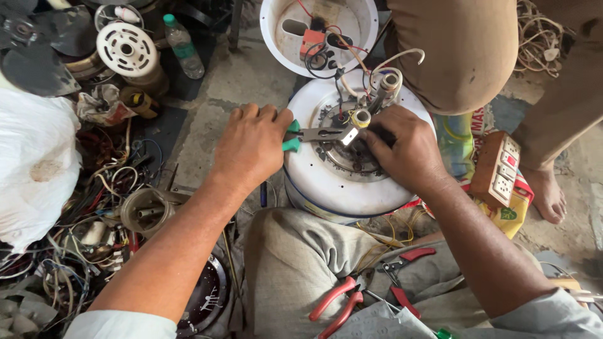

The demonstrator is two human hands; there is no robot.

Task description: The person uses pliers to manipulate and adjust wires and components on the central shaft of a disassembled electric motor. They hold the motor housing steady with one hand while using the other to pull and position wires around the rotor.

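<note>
My left hand [251, 145] grips green-handled pliers [317, 134], whose jaws point right over the hub of a white ceiling fan motor [326, 185] resting against my knee. My right hand [405, 150] lies on the motor's centre, fingers pressed around the wiring beside the plier jaws. A small roll of yellow tape [360, 117] and a grey shaft [388, 85] with white wires rise just behind the jaws. What the jaws pinch is hidden by my right fingers.
A white fan canopy [364, 28] with a red part and wires lies behind the motor. Red-handled pliers [336, 307] and cutters [402, 270] rest on my lap. A switch box [499, 169], another person's leg and bare foot [546, 188] stand right. Wire scrap, fan parts and a bottle [183, 45] crowd the left.
</note>
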